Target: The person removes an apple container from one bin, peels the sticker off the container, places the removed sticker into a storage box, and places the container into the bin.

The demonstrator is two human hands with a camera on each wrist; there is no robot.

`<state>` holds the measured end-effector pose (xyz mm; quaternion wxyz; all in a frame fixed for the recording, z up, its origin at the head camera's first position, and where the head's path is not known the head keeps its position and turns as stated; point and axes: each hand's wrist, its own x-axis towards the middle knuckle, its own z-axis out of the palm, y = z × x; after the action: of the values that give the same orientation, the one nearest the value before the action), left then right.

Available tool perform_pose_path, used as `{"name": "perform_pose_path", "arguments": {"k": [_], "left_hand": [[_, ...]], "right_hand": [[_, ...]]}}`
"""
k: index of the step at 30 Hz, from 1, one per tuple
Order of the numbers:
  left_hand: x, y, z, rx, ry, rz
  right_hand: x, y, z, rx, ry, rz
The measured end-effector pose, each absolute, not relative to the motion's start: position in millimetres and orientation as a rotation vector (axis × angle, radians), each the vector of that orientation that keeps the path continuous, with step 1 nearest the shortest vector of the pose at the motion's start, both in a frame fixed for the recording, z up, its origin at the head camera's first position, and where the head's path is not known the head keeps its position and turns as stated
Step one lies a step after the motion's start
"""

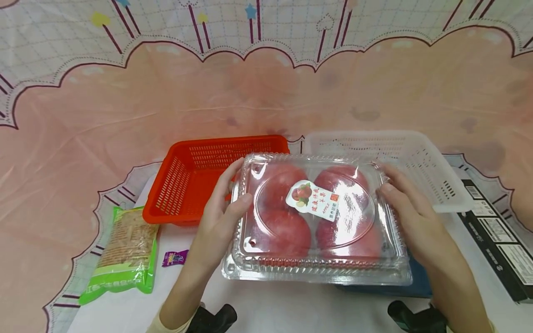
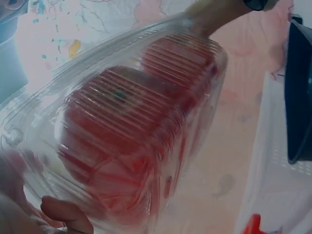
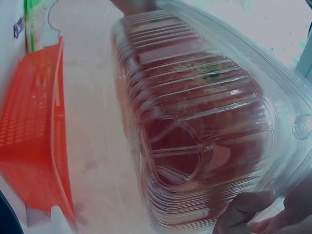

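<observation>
- Container of clear, glossy plastic, raised between the two hands above the white surface, its lid turned toward the head camera and its upper edge overlapping both baskets in that view.
- Lid: a rounded ridge moulded into it, beaded edges, a wide flange along the near side, and a strong white glare over the right half.
- Ribbed walls, best seen from the wrists, break the red inside into stripes.
- Fruits: four, round and red, two by two; close up, one shows a yellowish patch round a dark greenish spot.
- Label: white, stuck aslant near the middle of the lid, with pictured red fruits, a green leaf, printed characters and a small red square.
- Left hand: clamped on the container's left side, thumb toward the lid.
- Right hand: clamped on the right side, thumb likewise near the lid's edge.
- Behind: a red basket on the left, a white basket on the right.
- Left: a green-edged bag and a small purple packet.
- Right: a black box with white panels; a dark blue object, partly hidden by the container.
</observation>
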<state>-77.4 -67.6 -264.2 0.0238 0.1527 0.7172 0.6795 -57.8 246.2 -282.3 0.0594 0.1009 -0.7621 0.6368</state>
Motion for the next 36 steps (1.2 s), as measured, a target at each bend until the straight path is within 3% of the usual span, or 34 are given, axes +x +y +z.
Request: {"name": "perform_pose_path", "arguments": {"k": [12,36], "left_hand": [[-71.6,-94.6,-276.6,0.448,2.296,2.010],[-68.1,-117.9,-295.9,0.405,2.319,1.924]], "right_hand": [[-62.5,229.3,-292.9,0.496,-2.518,1.960],[-62.5,209.6,-294.9,0.485,-2.619,2.002]]}}
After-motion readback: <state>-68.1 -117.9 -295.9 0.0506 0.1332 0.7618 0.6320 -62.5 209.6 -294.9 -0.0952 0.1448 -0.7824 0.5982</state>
